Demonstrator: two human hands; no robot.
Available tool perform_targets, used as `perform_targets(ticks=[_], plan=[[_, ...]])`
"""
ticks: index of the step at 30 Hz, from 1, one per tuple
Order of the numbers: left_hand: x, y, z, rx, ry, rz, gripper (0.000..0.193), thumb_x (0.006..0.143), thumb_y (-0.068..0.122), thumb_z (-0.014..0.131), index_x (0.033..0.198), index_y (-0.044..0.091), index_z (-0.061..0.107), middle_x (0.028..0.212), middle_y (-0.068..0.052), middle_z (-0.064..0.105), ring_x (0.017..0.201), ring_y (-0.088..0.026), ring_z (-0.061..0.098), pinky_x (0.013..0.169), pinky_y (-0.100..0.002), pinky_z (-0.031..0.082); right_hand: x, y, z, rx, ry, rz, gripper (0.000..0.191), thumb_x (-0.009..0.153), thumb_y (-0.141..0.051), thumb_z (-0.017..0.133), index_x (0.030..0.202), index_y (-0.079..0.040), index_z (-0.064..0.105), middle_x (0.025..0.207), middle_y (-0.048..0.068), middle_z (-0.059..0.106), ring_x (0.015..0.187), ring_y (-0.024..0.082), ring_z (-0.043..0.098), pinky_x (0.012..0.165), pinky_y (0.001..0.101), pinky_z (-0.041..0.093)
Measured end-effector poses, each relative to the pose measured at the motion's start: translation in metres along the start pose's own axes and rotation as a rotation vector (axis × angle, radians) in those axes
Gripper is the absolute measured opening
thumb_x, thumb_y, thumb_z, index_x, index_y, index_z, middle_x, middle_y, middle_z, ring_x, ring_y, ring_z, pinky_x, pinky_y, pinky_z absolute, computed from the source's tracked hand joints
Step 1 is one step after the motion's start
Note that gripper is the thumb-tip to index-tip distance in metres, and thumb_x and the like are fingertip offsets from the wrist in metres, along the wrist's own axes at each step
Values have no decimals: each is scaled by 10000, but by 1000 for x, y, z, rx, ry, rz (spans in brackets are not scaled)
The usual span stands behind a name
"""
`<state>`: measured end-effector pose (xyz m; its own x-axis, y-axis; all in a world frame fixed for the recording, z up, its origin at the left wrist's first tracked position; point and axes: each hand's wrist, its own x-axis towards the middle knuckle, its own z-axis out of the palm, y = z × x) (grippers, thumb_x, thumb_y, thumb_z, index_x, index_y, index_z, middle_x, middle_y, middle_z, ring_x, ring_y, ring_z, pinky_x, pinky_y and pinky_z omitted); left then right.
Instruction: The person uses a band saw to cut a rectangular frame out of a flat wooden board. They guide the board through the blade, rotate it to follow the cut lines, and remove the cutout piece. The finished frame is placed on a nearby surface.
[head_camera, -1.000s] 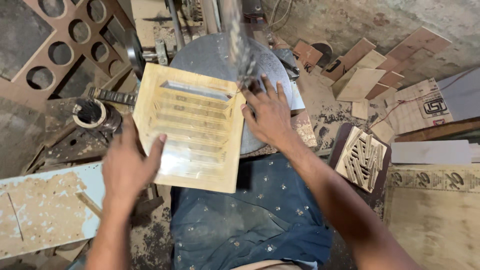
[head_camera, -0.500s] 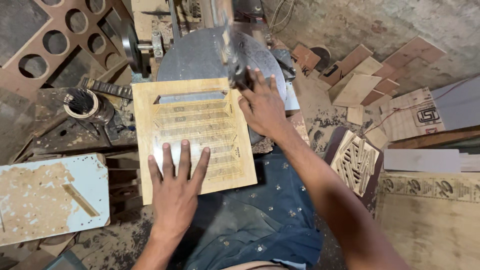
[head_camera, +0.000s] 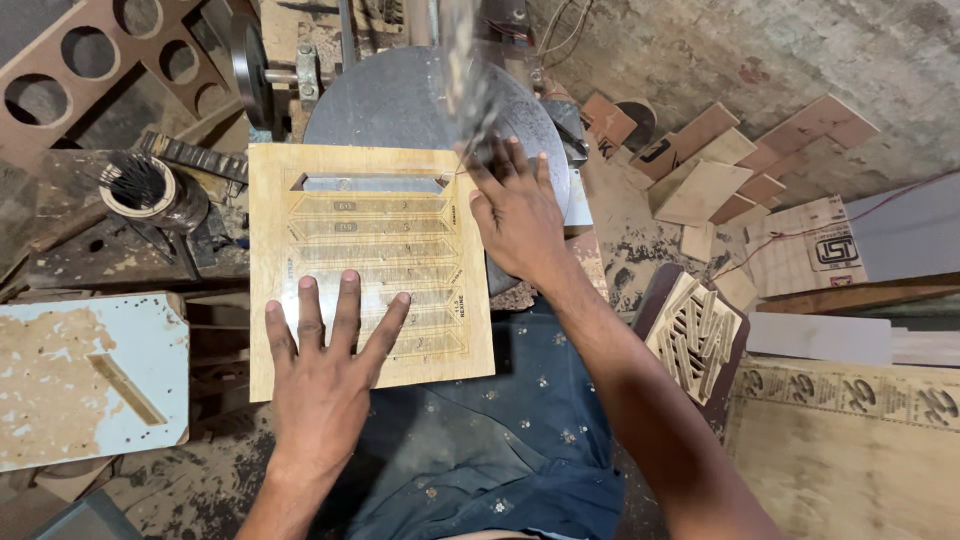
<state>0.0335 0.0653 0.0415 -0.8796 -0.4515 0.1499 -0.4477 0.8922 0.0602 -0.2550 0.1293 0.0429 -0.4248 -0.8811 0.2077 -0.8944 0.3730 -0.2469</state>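
Note:
A square plywood board (head_camera: 300, 190) with a printed paper pattern and one cut-out slot near its top lies flat on the round grey saw table (head_camera: 400, 100). My left hand (head_camera: 325, 360) presses flat on the board's lower part, fingers spread. My right hand (head_camera: 515, 215) lies flat at the board's right top edge, fingertips close to the blurred vertical saw blade (head_camera: 465, 90), which stands at the board's upper right corner.
A tin of thin blades (head_camera: 140, 185) stands left of the board. A worn pale-blue block (head_camera: 90, 375) lies at lower left. A tray of cut wooden pieces (head_camera: 695, 335) and plywood offcuts (head_camera: 720, 180) lie on the right. A brown panel with round holes (head_camera: 90, 60) leans at upper left.
The board has slid and squared up on the table. My left hand moved from the board's left edge to lie flat on its lower part. My right hand stays near the blade.

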Motion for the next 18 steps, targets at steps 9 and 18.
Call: perform_targets(ticks=[9, 18], plan=[[4, -3, 2, 17, -1, 3, 919, 802, -100, 543, 1541, 418, 368, 1646, -153, 295, 1502, -486, 235, 1166, -732, 204, 2, 2, 4, -49, 1, -1, 504, 1049, -306, 454, 1549, -246, 463, 1637, 204, 389, 1560, 403, 259, 1259, 610, 128], [8, -9, -1, -58, 63, 2, 856, 832, -58, 543, 1535, 409, 399, 1611, -150, 366, 1489, -483, 281, 1163, -738, 214, 3, 2, 4, 8, 24, -1, 532, 1032, -290, 444, 1550, -184, 504, 1616, 221, 376, 1515, 425, 290, 1234, 620, 145]])
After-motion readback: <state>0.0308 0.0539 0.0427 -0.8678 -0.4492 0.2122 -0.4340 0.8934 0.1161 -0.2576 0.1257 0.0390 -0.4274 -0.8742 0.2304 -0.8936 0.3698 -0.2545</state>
